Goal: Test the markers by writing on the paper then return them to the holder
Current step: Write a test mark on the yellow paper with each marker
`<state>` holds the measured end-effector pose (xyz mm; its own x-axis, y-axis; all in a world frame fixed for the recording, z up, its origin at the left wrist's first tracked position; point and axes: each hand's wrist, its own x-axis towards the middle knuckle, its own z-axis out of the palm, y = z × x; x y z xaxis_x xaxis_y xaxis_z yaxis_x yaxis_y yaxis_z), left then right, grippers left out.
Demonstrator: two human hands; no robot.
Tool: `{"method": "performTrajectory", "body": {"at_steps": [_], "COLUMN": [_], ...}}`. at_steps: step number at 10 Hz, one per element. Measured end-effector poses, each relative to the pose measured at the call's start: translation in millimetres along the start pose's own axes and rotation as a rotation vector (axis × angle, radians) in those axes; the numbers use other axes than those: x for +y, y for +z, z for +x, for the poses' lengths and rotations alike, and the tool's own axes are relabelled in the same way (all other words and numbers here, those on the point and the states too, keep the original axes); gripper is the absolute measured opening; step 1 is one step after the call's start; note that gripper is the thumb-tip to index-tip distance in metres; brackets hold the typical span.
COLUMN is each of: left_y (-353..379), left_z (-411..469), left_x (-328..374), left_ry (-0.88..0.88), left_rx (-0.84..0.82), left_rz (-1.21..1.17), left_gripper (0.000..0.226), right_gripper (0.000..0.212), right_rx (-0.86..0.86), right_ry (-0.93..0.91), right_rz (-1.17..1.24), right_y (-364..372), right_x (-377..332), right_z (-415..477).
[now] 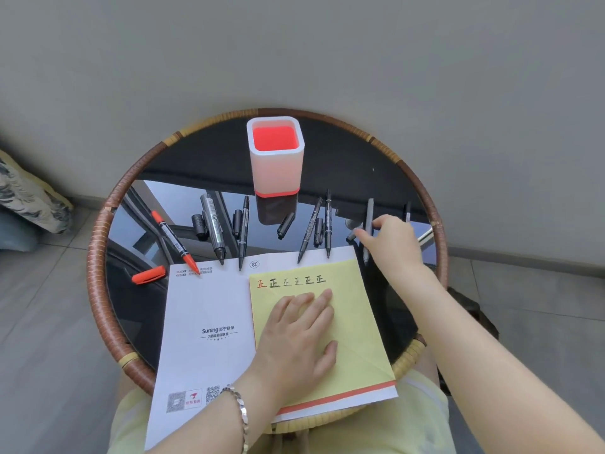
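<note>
Grey marker (370, 213) under right hand (391, 244), left hand (298, 335) pressing paper (358, 303)

Lying uncapped in a row: red marker (174, 241), black markers (244, 229), grey marker (369, 214) toward the right, caps (285, 225) between. Standing upright behind: white holder (275, 168), red inside. Lying flat, bearing six characters: yellow paper (360, 322).

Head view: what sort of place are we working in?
Likely a home, maybe a balcony or sitting corner: a small round glass table with a woven rattan rim, a tiled floor, and a patterned cushion against the plain wall.
</note>
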<state>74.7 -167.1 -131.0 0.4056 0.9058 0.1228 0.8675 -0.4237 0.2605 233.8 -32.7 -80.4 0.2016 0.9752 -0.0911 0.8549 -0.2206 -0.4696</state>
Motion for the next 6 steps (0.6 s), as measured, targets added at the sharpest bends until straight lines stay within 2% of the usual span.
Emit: {"method": "performTrajectory", "body": {"at_steps": [1, 2, 3, 4, 6], "left_y": [0, 0, 0, 0, 0], "left_z": [0, 0, 0, 0, -1], "left_x": [-1, 0, -1, -1, -1], "left_ry": [0.018, 0.018, 0.014, 0.012, 0.013], "left_rx": [0.012, 0.009, 0.010, 0.005, 0.012], "left_rz": [-0.007, -0.009, -0.021, -0.027, -0.036], "left_gripper": [0.040, 0.042, 0.043, 0.044, 0.044], "right_gripper": [0.036, 0.028, 0.029, 0.033, 0.024], "right_rx": [0.059, 0.140, 0.127, 0.021, -0.048], "right_ry": [0.008, 0.049, 0.160, 0.223, 0.257], "right_rz": [0.035, 0.043, 0.050, 0.046, 0.138], "right_y": [-2, -14, -30, -33, -34], "right_x": [6, 26, 42, 46, 44], "right_z": [-3, -5, -5, -5, -1]}}
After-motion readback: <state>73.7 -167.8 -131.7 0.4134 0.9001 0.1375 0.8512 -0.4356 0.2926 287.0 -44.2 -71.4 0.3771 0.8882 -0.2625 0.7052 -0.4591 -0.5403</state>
